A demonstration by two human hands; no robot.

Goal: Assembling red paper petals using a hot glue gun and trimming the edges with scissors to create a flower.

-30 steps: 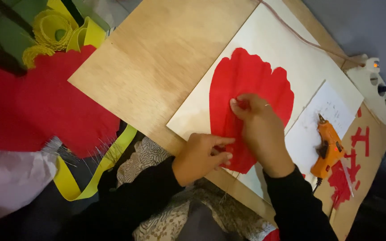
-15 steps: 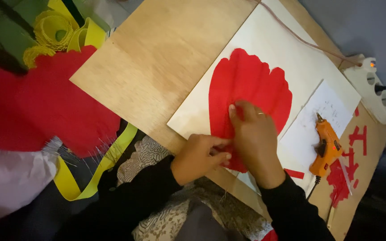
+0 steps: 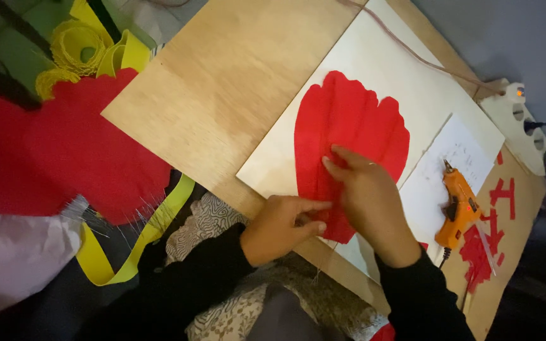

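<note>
Wooden tabletop (image 3: 222,95) carries a cream sheet (image 3: 399,69). On it lies a red paper petal (image 3: 355,120), pressed flat under right hand (image 3: 371,202) fingers (image 3: 342,158); left hand (image 3: 282,224) fingers pinch its lower edge. White printed sheet (image 3: 459,151) lies beside an orange glue gun (image 3: 456,208).

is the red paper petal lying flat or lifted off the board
Flat: the red paper petal lies spread on the white board, with the right hand and left hand pressing its lower part.
</note>
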